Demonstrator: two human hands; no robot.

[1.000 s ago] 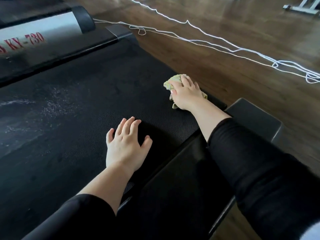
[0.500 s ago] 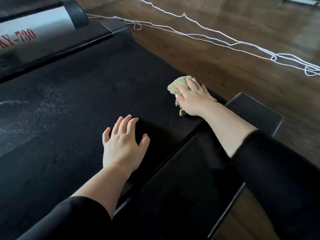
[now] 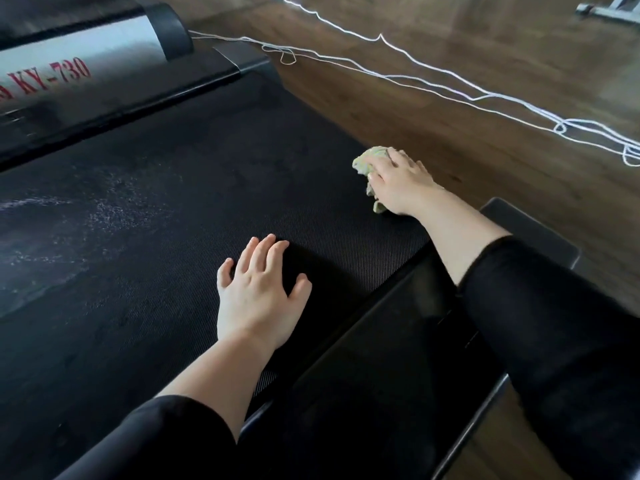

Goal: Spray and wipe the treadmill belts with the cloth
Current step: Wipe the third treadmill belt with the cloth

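Treadmill belt (image 3: 180, 209): black, matt, fine ribbed rubbery texture, whitish speckled patch at left. Cloth (image 3: 367, 161): pale green, soft, crumpled fabric. Side rail (image 3: 86, 53): smooth silvery metal-look. Floor (image 3: 450, 109): brown wood, slight sheen.

The left hand (image 3: 258, 299) and the right hand (image 3: 398, 183) are bare, and so is the stretch of forearm behind each wrist. Further back from the left hand, the left sleeve (image 3: 166, 441) begins at a smooth, rounded edge partway up the forearm. The right sleeve (image 3: 554, 341) starts at about the same place behind the right hand. Its edge is thin and slightly uneven, and the fabric behind it sits loose and wide. Both sleeves are black, plain and matt.
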